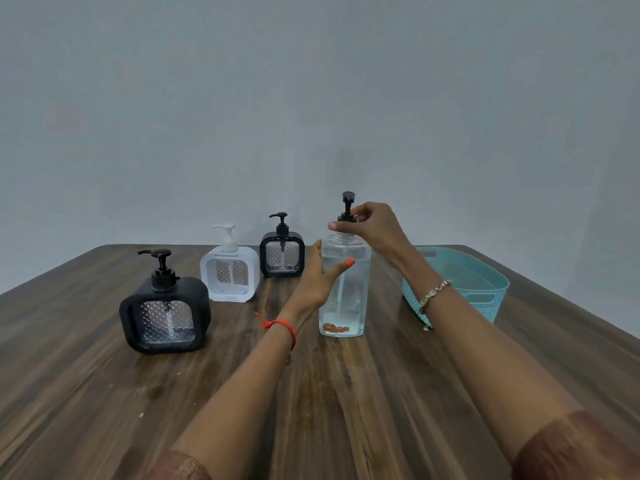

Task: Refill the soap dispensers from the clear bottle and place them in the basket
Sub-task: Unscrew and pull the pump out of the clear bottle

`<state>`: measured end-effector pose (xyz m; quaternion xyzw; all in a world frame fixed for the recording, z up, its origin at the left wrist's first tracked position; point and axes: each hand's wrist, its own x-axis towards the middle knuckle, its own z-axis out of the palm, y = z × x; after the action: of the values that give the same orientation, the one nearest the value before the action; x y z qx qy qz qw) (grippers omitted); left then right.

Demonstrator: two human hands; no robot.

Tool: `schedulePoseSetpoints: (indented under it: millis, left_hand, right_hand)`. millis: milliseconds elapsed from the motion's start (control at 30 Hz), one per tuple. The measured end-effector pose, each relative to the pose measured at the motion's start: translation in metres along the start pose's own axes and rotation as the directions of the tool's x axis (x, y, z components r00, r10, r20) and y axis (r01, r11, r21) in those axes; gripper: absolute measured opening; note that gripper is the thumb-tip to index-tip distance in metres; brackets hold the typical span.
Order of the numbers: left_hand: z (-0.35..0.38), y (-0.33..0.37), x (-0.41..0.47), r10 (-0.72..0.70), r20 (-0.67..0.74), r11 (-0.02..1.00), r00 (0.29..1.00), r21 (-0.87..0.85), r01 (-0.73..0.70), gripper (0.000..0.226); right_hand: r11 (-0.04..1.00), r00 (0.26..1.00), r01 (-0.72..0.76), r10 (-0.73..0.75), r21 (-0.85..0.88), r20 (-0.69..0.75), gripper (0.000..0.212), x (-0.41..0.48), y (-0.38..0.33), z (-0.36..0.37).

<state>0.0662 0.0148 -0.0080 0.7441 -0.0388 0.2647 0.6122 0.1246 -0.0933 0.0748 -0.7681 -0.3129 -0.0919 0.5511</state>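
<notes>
A tall clear bottle (349, 299) with a black pump top (347, 206) stands upright on the wooden table (104, 393), nearly full of clear liquid. My left hand (317, 278) wraps its left side, thumb across the front. My right hand (372, 225) pinches the black collar of the pump at the bottle's neck. Three square dispensers stand to the left: a black dispenser (165, 311) nearest, a white dispenser (229, 273) behind it, and a second black dispenser (282, 252) at the back. A teal basket (485, 282) lies to the right, partly hidden by my right forearm.
A plain grey wall rises behind the table's far edge. The table's left and right edges slope away toward the back corners.
</notes>
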Motion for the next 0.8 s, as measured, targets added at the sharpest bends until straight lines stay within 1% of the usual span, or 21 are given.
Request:
schedulePoseSetpoints:
  millis: [33,100,167,233,300,367,433,533,600,667,733,800]
  left_hand:
    - [0.000,0.000,0.000,-0.002,0.001,1.000,1.000,-0.004,0.002,0.059]
    - [0.000,0.001,-0.001,0.002,-0.004,1.000,1.000,-0.002,-0.002,0.058]
    - [0.001,0.002,0.000,0.016,-0.011,1.000,1.000,0.010,-0.016,0.057]
    - [0.002,0.001,0.000,0.028,-0.016,0.999,0.999,0.017,-0.028,0.056]
    - [0.002,-0.001,0.001,0.026,-0.010,1.000,1.000,0.012,-0.026,0.057]
    - [0.001,0.000,0.000,0.015,-0.003,1.000,1.000,0.009,-0.015,0.059]
    - [0.001,0.000,0.000,0.012,-0.005,1.000,1.000,0.005,-0.012,0.058]
    - [0.002,0.000,0.000,0.012,-0.007,1.000,1.000,0.009,-0.012,0.056]
    - [0.003,0.000,0.000,0.011,-0.007,1.000,1.000,0.021,-0.010,0.056]
    - [0.003,0.000,-0.001,0.018,-0.012,1.000,1.000,0.018,-0.017,0.056]
    - [0.003,0.000,-0.001,0.026,-0.010,0.999,1.000,0.030,-0.026,0.056]
    - [0.003,0.000,-0.001,0.026,-0.005,0.999,1.000,0.037,-0.026,0.054]
  right_hand:
    - [1.000,1.000,0.010,-0.010,0.004,-0.012,0.042,0.000,-0.003,0.001]
    - [0.998,0.999,-0.031,0.031,0.060,0.010,0.033,0.000,-0.008,-0.005]
    - [0.992,0.993,-0.084,0.076,0.093,0.089,0.034,0.000,-0.010,-0.013]
    - [0.994,0.985,-0.086,0.074,0.071,0.156,0.029,-0.003,-0.011,-0.013]
    - [0.998,0.990,-0.058,0.055,0.025,0.130,0.030,-0.006,-0.011,-0.003]
    - [1.000,0.999,-0.029,0.029,0.000,0.026,0.032,-0.008,-0.012,0.005]
    - [0.997,0.998,-0.064,0.065,0.046,-0.013,0.031,-0.006,-0.014,0.004]
    - [0.974,0.985,-0.171,0.164,0.146,0.058,0.035,-0.003,-0.013,-0.008]
    - [0.970,0.980,-0.182,0.165,0.162,0.116,0.032,-0.004,-0.012,-0.012]
    - [0.982,0.984,-0.136,0.119,0.130,0.133,0.025,-0.009,-0.013,-0.008]
    - [0.997,0.995,-0.075,0.074,-0.001,0.061,0.033,-0.011,-0.014,0.001]
    - [0.989,0.999,-0.030,0.026,-0.141,-0.024,0.037,-0.008,-0.015,0.006]
